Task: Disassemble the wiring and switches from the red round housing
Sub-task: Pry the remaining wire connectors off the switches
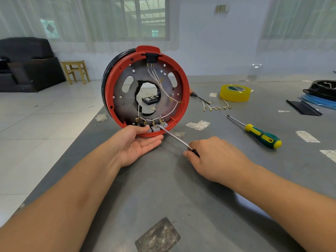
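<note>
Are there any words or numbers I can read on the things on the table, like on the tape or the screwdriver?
None can be read.
Yellow tape roll: green and white label on top, print too blurred.
Black box seen through the red housing: pale marks, too small.
Green and yellow screwdriver: no writing shows.

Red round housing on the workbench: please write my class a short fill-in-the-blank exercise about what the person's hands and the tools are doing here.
1. The red housing stands on its ____ on the grey table.
2. The left hand steadies the housing at its ____ rim.
3. The right hand holds a ____ whose tip reaches the switches.
4. A roll of ____ tape lies beyond the spare green and yellow screwdriver.

Missing words: edge; bottom; screwdriver; yellow
</note>
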Motion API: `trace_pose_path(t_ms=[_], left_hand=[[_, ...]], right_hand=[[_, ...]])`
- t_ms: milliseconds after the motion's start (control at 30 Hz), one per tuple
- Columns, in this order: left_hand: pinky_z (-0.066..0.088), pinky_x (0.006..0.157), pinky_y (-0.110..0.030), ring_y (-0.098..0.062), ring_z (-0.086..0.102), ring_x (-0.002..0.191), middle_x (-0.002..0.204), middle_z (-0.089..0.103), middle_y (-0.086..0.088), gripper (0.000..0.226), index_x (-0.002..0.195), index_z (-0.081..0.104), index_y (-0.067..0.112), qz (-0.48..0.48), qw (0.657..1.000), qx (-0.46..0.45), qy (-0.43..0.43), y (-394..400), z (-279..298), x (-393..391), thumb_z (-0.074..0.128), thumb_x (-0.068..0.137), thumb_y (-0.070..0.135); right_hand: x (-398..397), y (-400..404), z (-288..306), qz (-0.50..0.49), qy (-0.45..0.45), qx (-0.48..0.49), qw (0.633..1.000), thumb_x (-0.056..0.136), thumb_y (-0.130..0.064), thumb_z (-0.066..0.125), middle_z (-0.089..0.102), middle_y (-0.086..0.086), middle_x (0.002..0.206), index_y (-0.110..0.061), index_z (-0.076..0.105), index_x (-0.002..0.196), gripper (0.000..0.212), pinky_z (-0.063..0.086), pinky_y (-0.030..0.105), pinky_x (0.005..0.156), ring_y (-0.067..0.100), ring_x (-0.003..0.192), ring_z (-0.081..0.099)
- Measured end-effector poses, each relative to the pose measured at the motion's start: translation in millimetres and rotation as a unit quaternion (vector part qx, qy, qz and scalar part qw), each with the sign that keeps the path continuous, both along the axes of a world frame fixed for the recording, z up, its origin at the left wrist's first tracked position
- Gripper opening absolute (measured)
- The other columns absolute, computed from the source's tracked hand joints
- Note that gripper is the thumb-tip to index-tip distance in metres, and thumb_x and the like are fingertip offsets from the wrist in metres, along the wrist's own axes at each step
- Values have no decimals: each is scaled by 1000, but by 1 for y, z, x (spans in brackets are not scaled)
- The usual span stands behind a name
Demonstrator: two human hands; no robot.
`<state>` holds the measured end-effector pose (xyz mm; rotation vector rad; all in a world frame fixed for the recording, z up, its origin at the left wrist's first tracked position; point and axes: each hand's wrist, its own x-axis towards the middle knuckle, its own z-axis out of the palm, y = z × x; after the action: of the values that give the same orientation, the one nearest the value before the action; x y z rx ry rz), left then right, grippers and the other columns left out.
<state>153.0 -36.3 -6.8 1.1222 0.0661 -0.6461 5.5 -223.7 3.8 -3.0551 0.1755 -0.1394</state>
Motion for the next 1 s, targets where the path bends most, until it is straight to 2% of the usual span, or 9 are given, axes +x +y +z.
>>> trace_pose_path(t_ms=[67, 167, 267, 333, 467, 567, 700, 800, 1000], left_hand=[[67, 63, -45, -40, 80, 87, 104, 76, -31, 10, 108, 64, -5, 2, 1000, 4, -3, -1, 0, -1, 56, 104, 0], [67, 65, -45, -40, 79, 89, 107, 76, -31, 25, 128, 61, -5, 3, 1000, 10, -9, -1, -1, 0, 55, 105, 1], [67, 68, -46, -40, 79, 91, 109, 76, -31, 34, 138, 57, -7, 2, 1000, 9, -10, -1, -1, 0, 55, 105, 1], [67, 68, -46, -40, 79, 92, 109, 76, -30, 36, 140, 56, -6, 1, 1000, 7, -10, 0, 0, 1, 56, 105, 1], [67, 67, -46, -40, 79, 91, 109, 76, -30, 36, 140, 57, -6, -1, 1000, 5, -11, 1, 0, 1, 55, 105, 1], [67, 66, -45, -40, 79, 91, 108, 76, -31, 31, 135, 59, -7, -8, 1000, 5, -11, 2, 0, 0, 56, 105, 1], [67, 68, -46, -41, 79, 91, 108, 75, -32, 24, 128, 60, -2, -12, 1000, 9, -10, 2, 0, 0, 56, 105, 1], [67, 69, -46, -41, 79, 93, 109, 75, -31, 32, 136, 58, -6, -14, 1000, 8, -9, 2, 0, 1, 56, 105, 2], [67, 66, -45, -41, 79, 93, 109, 76, -31, 38, 141, 56, -7, -16, 1000, 9, -9, 3, -1, 2, 57, 104, 2]], right_hand=[[0, -5, 1, 6, 4, 6, 1000, 104, -55, 37, 63, 4, 90, -24, 62, 98, 40, 56, 41, 72, 30, 86, 62], [2, -13, 4, 16, 11, 0, 1000, 104, -55, 38, 60, 3, 83, -24, 58, 89, 39, 50, 37, 66, 33, 85, 61], [3, -18, 6, 23, 6, -19, 1000, 103, -55, 37, 61, 2, 85, -26, 61, 96, 38, 47, 34, 63, 32, 87, 61], [3, -19, 7, 30, 0, -44, 999, 104, -56, 35, 63, 1, 89, -29, 63, 105, 39, 47, 34, 62, 31, 90, 62], [3, -23, 9, 38, -25, -107, 993, 105, -56, 29, 48, -1, 78, -30, 59, 110, 40, 33, 31, 53, 31, 88, 63], [4, -24, 8, 45, -35, -128, 990, 105, -55, 27, 46, -1, 78, -31, 58, 115, 40, 29, 31, 52, 31, 89, 64], [6, -22, 7, 48, -27, -89, 994, 105, -51, 29, 52, 1, 79, -28, 59, 106, 38, 35, 32, 53, 31, 84, 60], [7, -26, 6, 43, -20, -61, 997, 105, -50, 31, 49, -3, 74, -26, 60, 99, 38, 39, 33, 57, 29, 81, 57], [8, -29, 5, 40, -13, -31, 999, 104, -51, 33, 51, -4, 76, -27, 62, 99, 38, 42, 33, 59, 27, 82, 59]])
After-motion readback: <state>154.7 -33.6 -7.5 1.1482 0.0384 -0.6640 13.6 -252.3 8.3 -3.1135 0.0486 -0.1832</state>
